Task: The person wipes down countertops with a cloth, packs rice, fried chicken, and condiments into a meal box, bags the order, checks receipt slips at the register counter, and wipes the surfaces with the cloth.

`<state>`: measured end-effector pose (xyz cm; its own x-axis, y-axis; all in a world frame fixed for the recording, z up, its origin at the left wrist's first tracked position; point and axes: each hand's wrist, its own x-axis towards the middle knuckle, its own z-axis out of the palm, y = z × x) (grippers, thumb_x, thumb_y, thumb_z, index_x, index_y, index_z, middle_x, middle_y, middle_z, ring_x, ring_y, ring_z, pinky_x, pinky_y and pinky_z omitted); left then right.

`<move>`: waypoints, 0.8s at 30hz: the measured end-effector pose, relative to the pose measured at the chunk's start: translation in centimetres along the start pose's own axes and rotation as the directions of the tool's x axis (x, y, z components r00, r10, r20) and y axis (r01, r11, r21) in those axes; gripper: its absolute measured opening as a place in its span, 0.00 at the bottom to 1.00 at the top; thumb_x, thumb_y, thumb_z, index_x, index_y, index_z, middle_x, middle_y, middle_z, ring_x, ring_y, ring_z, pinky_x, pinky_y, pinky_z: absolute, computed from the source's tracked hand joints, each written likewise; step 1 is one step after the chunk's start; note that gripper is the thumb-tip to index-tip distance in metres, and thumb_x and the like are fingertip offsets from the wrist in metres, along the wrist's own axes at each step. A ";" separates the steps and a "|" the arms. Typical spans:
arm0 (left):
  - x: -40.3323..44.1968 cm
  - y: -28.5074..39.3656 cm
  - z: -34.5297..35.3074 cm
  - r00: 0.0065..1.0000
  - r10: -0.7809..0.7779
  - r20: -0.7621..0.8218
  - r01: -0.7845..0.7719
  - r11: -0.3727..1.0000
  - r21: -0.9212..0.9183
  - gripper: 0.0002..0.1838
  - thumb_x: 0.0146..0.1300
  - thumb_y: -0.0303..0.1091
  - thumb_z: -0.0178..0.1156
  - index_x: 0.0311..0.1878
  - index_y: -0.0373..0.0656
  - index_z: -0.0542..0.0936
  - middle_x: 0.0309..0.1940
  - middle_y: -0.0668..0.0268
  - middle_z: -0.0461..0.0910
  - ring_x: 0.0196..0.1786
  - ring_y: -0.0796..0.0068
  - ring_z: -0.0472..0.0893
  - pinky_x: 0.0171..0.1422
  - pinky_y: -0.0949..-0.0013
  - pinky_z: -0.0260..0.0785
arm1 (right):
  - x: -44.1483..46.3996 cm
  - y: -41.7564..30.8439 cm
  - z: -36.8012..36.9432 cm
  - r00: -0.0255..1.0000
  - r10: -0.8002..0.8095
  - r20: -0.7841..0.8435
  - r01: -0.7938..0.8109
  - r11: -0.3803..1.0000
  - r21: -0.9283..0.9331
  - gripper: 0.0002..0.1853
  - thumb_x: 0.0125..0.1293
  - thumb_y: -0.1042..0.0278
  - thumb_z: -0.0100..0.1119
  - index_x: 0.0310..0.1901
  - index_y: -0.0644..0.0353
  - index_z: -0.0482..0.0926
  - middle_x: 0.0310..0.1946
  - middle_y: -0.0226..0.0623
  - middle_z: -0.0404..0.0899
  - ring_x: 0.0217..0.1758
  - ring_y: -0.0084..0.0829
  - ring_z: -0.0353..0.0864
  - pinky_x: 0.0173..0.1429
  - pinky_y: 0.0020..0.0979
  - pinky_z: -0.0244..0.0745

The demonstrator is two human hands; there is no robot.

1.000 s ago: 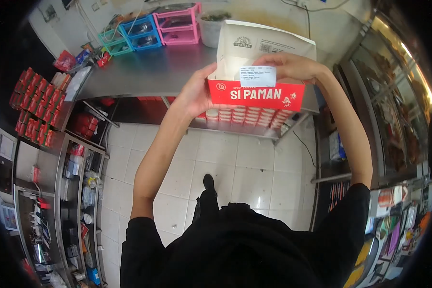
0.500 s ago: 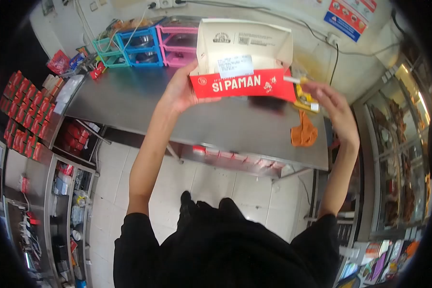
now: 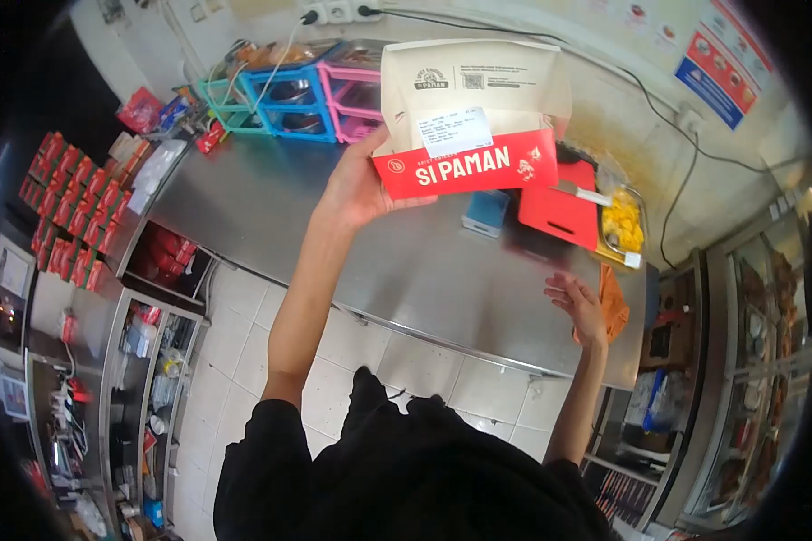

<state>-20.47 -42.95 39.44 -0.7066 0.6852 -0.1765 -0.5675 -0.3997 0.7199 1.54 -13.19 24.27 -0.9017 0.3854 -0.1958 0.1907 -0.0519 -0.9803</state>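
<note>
My left hand (image 3: 356, 183) grips the left end of a red and cream takeaway box (image 3: 472, 169), raised above the steel table with its lid up. A printed label (image 3: 454, 132) lies against the box's front and inner side. Over the table's right part, my right hand (image 3: 576, 304) is held with its fingers apart and nothing in it. An orange cloth (image 3: 613, 302) lies beside that hand. Beyond it are a red cutting board (image 3: 559, 215), a knife with a white handle (image 3: 590, 195), and a small blue-topped device (image 3: 485, 213). The box's contents are hidden from this angle.
Coloured plastic racks (image 3: 296, 106) stand at the back of the steel table (image 3: 271, 194). A tray of yellow pieces (image 3: 624, 223) sits at the back right. Folded red boxes (image 3: 77, 212) are stacked at left. A glass display case (image 3: 767, 316) stands at right.
My right hand has moved down and away from the box's right end, toward the orange cloth. The view has turned, uncovering the cutting board and the blue-topped device. My left hand still holds the box.
</note>
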 end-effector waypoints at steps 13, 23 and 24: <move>0.3 14.2 -13.1 0.987 0.128 -0.096 -0.122 0.990 0.067 0.28 0.63 0.50 0.44 0.61 0.43 0.60 0.53 0.55 0.69 0.51 0.58 0.75 0.42 0.48 0.75 | 40.6 -8.7 9.5 0.813 -0.578 -0.065 0.280 0.487 -0.827 0.16 0.55 0.66 0.57 0.45 0.64 0.74 0.34 0.35 0.78 0.37 0.27 0.76 0.39 0.28 0.70; 2.9 23.1 -21.4 0.975 0.199 -0.095 -0.192 0.978 0.082 0.29 0.62 0.51 0.45 0.60 0.41 0.61 0.53 0.56 0.69 0.49 0.58 0.75 0.43 0.49 0.74 | 51.2 2.0 7.0 0.974 -0.170 0.148 0.150 -0.005 -0.989 0.20 0.48 0.51 0.57 0.33 0.61 0.79 0.30 0.52 0.78 0.38 0.48 0.78 0.40 0.41 0.70; 3.1 23.5 -21.5 0.973 0.204 -0.111 -0.195 0.977 0.086 0.29 0.62 0.51 0.45 0.60 0.41 0.61 0.53 0.56 0.70 0.49 0.58 0.75 0.43 0.49 0.74 | 48.2 -1.4 8.6 0.986 -0.118 0.121 0.121 -0.011 -0.993 0.21 0.50 0.49 0.55 0.32 0.62 0.79 0.30 0.52 0.77 0.37 0.49 0.77 0.39 0.42 0.70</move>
<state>-45.06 -63.36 41.35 -0.8497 0.5178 -0.0993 -0.3803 -0.4715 0.7957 -45.50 -2.51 15.94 -0.9582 0.2743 -0.0809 0.2741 0.9616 0.0133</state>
